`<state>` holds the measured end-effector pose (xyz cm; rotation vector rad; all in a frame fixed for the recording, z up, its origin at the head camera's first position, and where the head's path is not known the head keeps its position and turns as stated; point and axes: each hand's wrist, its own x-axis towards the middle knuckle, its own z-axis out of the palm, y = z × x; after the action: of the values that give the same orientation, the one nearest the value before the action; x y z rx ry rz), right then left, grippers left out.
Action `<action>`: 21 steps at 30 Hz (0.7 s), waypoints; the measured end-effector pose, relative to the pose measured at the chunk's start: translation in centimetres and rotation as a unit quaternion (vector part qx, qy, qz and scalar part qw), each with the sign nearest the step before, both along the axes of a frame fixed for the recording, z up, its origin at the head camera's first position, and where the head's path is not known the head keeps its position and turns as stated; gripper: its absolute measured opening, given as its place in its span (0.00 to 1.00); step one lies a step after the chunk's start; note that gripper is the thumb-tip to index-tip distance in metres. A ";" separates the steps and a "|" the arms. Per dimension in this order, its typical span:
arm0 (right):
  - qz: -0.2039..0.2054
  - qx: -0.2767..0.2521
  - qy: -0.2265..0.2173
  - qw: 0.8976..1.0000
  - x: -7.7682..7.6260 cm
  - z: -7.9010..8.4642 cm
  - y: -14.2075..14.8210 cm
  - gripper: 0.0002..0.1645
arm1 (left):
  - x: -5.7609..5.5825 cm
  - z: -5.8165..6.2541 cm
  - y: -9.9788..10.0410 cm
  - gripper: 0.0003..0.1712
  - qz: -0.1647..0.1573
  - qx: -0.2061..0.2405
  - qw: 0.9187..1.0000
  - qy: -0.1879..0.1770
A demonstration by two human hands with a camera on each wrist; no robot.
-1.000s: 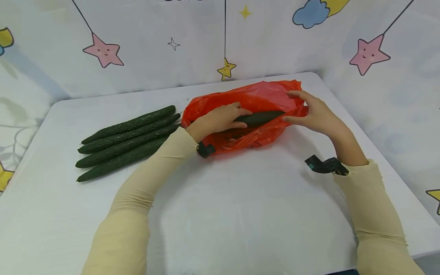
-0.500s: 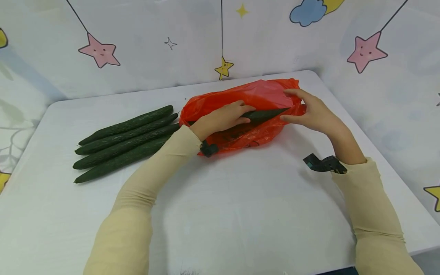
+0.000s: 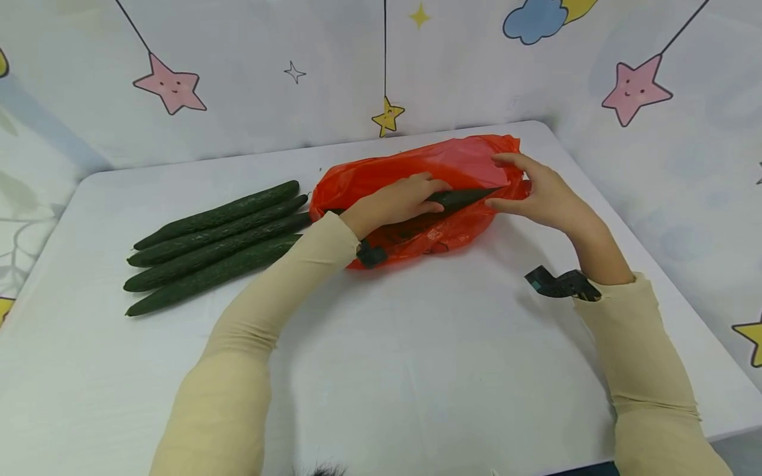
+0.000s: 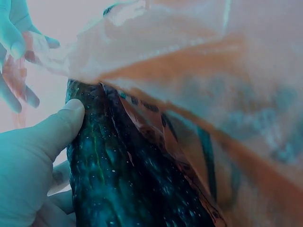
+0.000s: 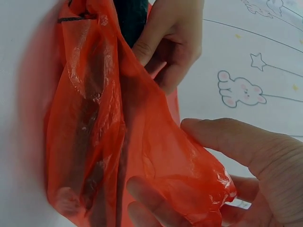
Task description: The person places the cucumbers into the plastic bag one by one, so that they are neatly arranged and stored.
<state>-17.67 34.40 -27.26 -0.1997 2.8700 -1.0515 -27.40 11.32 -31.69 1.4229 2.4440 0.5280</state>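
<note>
A red plastic bag (image 3: 423, 157) lies on its side at the back of the table, its mouth facing up and forward. My left hand (image 3: 401, 199) reaches into it and grips a dark green cucumber (image 3: 461, 199), whose far end points at the right hand. In the left wrist view, the thumb presses along that cucumber (image 4: 97, 156), and a second cucumber (image 4: 151, 165) lies beside it inside the bag. My right hand (image 3: 538, 195) holds the bag's right end; in the right wrist view, some fingers (image 5: 156, 201) show through the thin film.
Several cucumbers (image 3: 208, 248) lie side by side on the white table (image 3: 417, 370), left of the bag. One partly disappears behind the left sleeve (image 3: 286, 291). A patterned cloth (image 3: 333, 53) hangs behind the table's back edge.
My left hand has moved slightly right along with the cucumber, whose far end now reaches near the right hand. The right hand stays at the bag's end. The head view has shifted a little.
</note>
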 end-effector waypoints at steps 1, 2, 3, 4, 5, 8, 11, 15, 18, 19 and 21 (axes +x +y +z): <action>0.000 0.000 0.000 1.000 0.0 0.0 0.0 0.45 | 0.0 0.0 0.1 0.28 0.001 -0.004 1.000 0.000; 0.000 -0.001 -0.001 1.000 0.0 0.0 0.0 0.45 | 0.1 0.1 0.3 0.29 0.002 -0.009 1.000 -0.001; 0.001 -0.001 -0.001 1.000 0.0 0.0 0.0 0.45 | 0.1 0.1 0.4 0.29 0.003 -0.014 1.000 0.000; 0.001 -0.002 0.000 1.000 0.0 0.0 0.0 0.45 | 0.1 0.2 0.5 0.29 0.003 -0.018 1.000 0.001; 0.001 -0.003 0.000 1.000 0.0 0.0 0.0 0.45 | 0.2 0.2 0.5 0.29 0.004 -0.021 1.000 0.002; -0.002 -0.004 0.009 1.000 0.0 0.0 0.1 0.44 | 0.2 0.3 0.6 0.29 0.005 -0.027 1.000 0.007; -0.004 -0.004 0.022 1.000 0.0 0.1 0.2 0.40 | 0.3 0.2 0.6 0.30 0.011 -0.028 0.999 0.011; -0.002 -0.005 0.031 1.000 0.1 0.1 0.3 0.35 | 0.3 -0.2 0.8 0.31 0.017 -0.039 0.999 0.026; 0.000 -0.008 0.033 0.999 0.1 0.1 0.4 0.35 | 0.5 -0.5 0.9 0.31 0.015 -0.048 0.998 0.041; 0.000 -0.008 0.033 0.999 0.1 0.0 0.4 0.35 | 0.5 -0.6 0.9 0.31 0.016 -0.049 0.998 0.044; 0.000 -0.007 0.033 0.999 0.1 0.0 0.5 0.35 | 0.6 -0.8 0.9 0.30 0.016 -0.046 0.998 0.046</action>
<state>-17.56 34.88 -27.28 -0.2406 2.9218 -1.0849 -26.77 12.26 -32.52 1.4024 2.5322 0.3602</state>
